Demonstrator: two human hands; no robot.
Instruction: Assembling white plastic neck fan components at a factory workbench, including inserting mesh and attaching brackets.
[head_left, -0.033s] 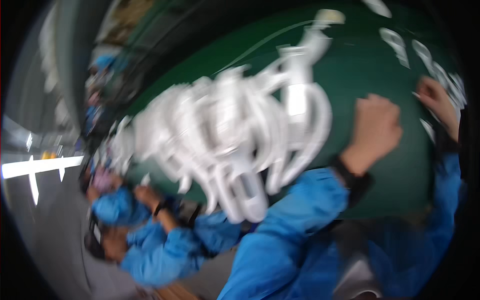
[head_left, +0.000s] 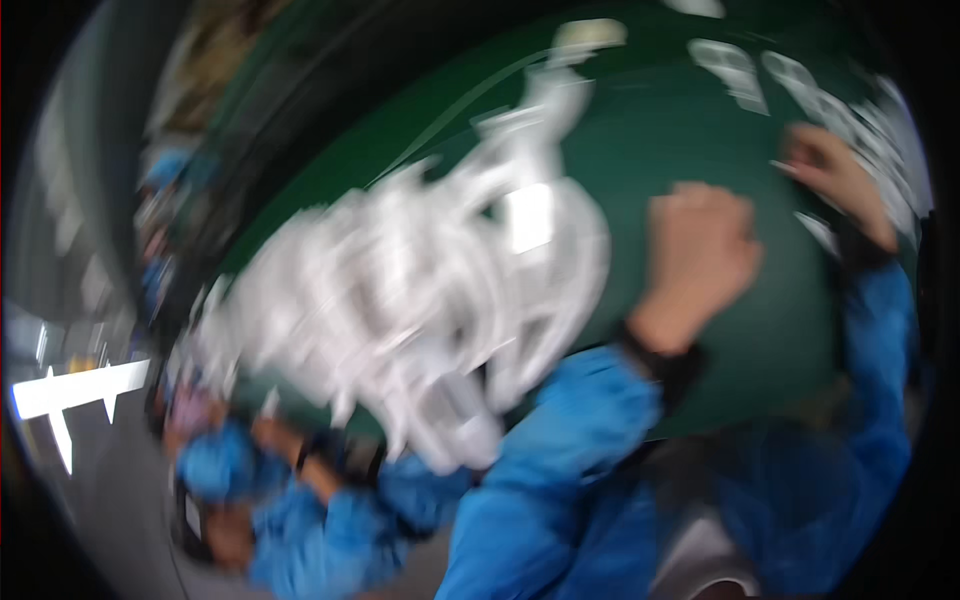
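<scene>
The picture is heavily blurred. A green table fills the upper middle, tilted in view. On it lies a big heap of white plastic parts, their shapes smeared. The left hand is curled into a fist, resting on the green surface just right of the heap; whether it holds anything I cannot tell. The right hand reaches smaller white pieces at the table's far right; its grip is unclear. Another person's blue sleeves show lower left, above grey floor.
</scene>
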